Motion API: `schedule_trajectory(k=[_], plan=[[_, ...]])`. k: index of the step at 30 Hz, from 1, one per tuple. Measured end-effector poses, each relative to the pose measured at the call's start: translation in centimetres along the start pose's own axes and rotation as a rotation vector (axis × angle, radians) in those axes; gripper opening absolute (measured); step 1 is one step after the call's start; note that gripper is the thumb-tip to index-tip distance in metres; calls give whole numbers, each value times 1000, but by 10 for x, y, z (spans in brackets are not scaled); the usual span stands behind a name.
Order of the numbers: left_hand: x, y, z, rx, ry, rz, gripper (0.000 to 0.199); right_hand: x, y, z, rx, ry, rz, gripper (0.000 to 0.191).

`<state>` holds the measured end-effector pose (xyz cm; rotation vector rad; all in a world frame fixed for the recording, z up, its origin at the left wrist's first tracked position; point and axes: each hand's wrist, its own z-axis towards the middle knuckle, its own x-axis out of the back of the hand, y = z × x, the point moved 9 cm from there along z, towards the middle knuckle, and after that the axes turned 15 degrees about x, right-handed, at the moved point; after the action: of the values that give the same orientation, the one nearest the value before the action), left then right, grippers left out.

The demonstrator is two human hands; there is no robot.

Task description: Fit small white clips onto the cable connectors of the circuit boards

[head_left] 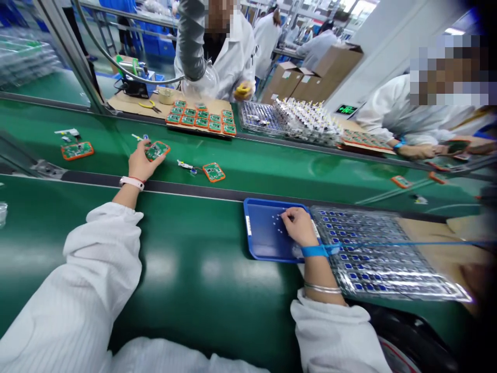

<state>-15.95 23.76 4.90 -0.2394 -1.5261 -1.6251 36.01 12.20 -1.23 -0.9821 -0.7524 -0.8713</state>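
Observation:
On the green belt at the left, my left hand has its thumb and fingers around the near left side of an orange-framed circuit board. A small white and blue part shows just beyond its fingertips. My right hand is over a shallow blue tray, its fingertips pinched together low above the tray floor. Several tiny white pieces lie scattered beside those fingertips. Whatever the pinch holds is too small to make out. A blue wrist strap circles the right wrist, with its cord running off to the right.
Two more orange-framed boards, one at the left and one nearer the middle, lie on the belt with wired parts. A clear plastic tray of blue parts adjoins the blue tray. Across the belt, co-workers stand behind rows of boards.

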Motion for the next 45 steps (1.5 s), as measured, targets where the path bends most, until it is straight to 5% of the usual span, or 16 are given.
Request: schedule_trajectory(k=[2,5,9,13,17,20,25,29,36,45], plan=[[-1,2,-6,-52,39,120,58,0,0,0,20,-15,-26,15],[-14,40,-39,-189,107,196,35,-1,-1,0,29,-19,-61,15],[-91,96,-90,-345,-211,396,43,-1,-6,-2,41,-1,-95,17],[-124,95,-91,-190,-283,482,39,2,-10,-6,61,52,-105,17],[-105,84,-78,-155,-262,422,26,13,-26,-7,101,129,-94,17],[-81,78,-90,-169,-256,323,22,21,-64,-7,169,183,2,16],[-54,82,-154,-280,-421,-105,11,6,-161,-16,245,116,366,12],[-51,86,-212,-462,-584,-63,10,-27,-211,-33,226,-21,607,14],[-48,101,-254,-628,-707,-55,12,-52,-213,-44,174,-68,634,10],[-58,98,-251,-431,-822,-179,8,-55,-221,-43,193,-163,631,10]])
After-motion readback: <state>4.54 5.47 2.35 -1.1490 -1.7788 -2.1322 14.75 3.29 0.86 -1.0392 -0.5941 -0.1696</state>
